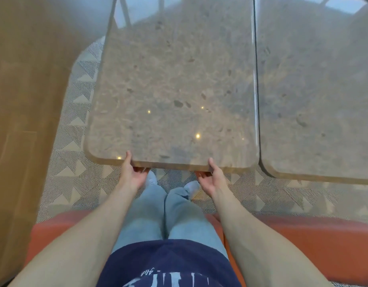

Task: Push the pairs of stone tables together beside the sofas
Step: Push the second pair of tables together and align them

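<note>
Both hands hold the near edge of the left stone table [170,90]. The left hand [133,172] takes its grip with the thumb on top and the fingers curled under the slab; the right hand [210,176] does the same further right. This table stands just beside the right stone table [315,90], with a thin seam between their long edges. An orange sofa [303,241] lies near, on a patterned rug [75,162].

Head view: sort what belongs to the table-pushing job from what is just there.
Job:
left stone table, gripped at its near edge
right stone table, alongside it
left hand
right hand
orange sofa

Just there:
patterned rug
wooden floor
</note>
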The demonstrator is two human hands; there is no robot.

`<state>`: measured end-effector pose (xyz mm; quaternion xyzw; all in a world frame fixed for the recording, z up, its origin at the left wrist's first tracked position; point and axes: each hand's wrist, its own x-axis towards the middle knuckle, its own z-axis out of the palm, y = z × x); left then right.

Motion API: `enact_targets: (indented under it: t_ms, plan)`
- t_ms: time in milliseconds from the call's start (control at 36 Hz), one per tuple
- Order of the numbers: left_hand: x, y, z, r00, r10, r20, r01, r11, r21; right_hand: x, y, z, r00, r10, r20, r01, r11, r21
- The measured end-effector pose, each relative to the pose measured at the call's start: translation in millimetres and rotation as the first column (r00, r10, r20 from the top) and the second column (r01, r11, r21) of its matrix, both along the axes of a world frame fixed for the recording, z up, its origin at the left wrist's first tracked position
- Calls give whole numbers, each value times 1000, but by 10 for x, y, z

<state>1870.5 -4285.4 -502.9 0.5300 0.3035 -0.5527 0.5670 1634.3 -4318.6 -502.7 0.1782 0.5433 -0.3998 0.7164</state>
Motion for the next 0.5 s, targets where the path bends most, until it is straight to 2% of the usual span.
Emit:
enact_targets:
  t_ms: [222,500]
  plan:
    - [-34,140,-33,1000,4,-12,-6,992,-123,-39,35,27,999,54,0,-54,997,-47]
    - [-75,187,-77,996,-55,77,64,990,-122,-95,124,76,997,83,-3,-82,987,-136]
